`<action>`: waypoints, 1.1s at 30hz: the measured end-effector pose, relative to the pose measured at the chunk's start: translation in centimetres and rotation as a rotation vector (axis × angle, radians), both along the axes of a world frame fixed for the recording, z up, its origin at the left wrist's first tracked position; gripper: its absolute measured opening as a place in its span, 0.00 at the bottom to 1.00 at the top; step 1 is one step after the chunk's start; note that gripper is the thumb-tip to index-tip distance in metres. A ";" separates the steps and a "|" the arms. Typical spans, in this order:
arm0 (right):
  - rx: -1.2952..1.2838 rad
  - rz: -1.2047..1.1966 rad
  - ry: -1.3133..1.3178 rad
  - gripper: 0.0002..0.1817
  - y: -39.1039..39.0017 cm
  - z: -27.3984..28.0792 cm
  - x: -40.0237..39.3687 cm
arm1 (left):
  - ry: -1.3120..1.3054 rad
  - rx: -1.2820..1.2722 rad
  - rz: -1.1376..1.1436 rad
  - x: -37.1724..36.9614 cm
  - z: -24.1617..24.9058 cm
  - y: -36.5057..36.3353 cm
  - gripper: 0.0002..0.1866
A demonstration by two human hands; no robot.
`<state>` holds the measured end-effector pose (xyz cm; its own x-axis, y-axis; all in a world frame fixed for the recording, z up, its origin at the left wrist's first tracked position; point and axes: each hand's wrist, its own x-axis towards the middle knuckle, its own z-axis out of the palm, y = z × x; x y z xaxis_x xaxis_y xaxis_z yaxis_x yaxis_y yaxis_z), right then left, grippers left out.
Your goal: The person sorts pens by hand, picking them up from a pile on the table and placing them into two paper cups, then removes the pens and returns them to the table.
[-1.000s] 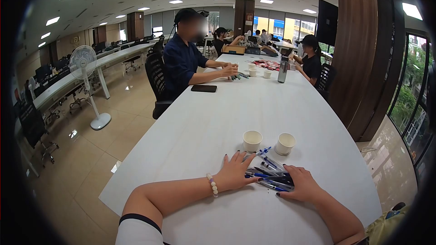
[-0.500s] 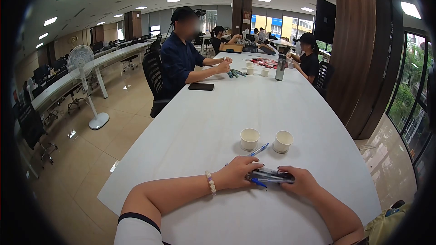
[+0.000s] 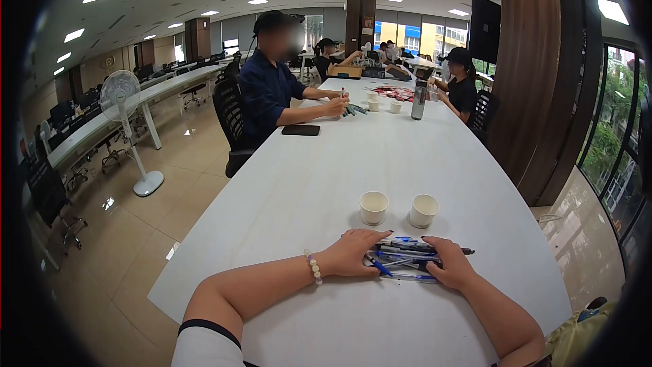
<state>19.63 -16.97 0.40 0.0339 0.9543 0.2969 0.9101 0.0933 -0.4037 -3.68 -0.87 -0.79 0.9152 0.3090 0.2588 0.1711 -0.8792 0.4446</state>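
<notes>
Pens, loose pile: between left hand and right hand, both half-curled at its ends, neither closed. Likely light, stiff, slick, prone to rolling; best held mid-barrel. Cups, 2: just beyond the hands.

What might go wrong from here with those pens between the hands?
The pens lie crossed at mixed angles between the left hand and right hand, so some may slip or roll out if squeezed. A dark pen end juts past the right hand and might catch. A forward push could bump the left white cup just beyond.
</notes>
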 end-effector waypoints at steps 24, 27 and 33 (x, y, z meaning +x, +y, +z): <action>-0.171 0.119 0.042 0.36 -0.3 1.5 -2.2 | 0.005 0.077 -0.070 0.3 0.2 -0.3 0.41; -0.113 0.127 -0.049 0.31 -0.5 1.2 -2.1 | 0.067 0.073 -0.071 0.1 1.1 -1.4 0.38; 0.021 0.002 0.295 0.24 0.3 0.0 0.6 | -0.105 -0.070 0.095 -0.2 0.7 -0.9 0.33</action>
